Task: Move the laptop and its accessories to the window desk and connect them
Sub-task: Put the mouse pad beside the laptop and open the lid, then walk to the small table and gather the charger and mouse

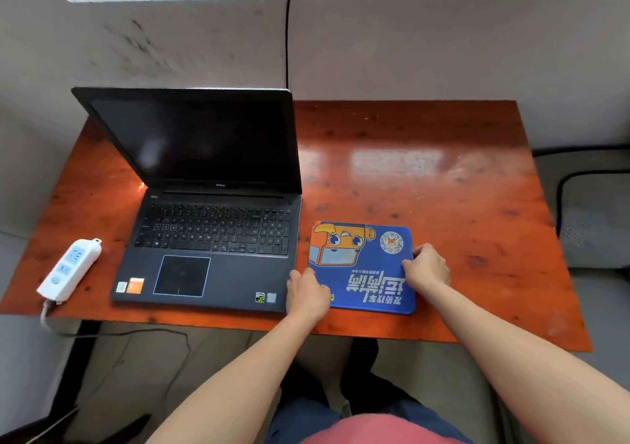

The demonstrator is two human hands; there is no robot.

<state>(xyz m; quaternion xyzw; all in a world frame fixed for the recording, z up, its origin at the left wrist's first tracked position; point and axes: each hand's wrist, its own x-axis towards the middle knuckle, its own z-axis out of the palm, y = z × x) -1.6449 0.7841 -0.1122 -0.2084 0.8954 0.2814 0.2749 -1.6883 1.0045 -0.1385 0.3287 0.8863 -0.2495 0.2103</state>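
- Desk (pixel 443 177): one, orange-brown glossy wood, its back edge against the wall. The widest bare stretch is the right half, behind and beside the mouse pad.
- Power strip (pixel 70 268): one, white with blue sockets. It lies slantwise near the desk's left edge, with its cord dropping over the front edge.
- Laptop (pixel 211 239): one, dark grey, lid open, screen black, blue line round the touchpad, stickers on the palm rest. It sits on the left half, its front near the desk's front edge and a strip of bare wood between it and the power strip.
- Left hand (pixel 306 295): rests on the mouse pad's near left corner, just beside the laptop's front right corner.
- Mouse pad (pixel 364 266): one, blue, orange cartoon figure, white lettering. It lies flat just right of the laptop, near the front edge.
- Right hand (pixel 428 268): on the pad's right edge, well apart from the left hand. Whether either hand's bent fingers pinch the edge or only press on it, I cannot tell.
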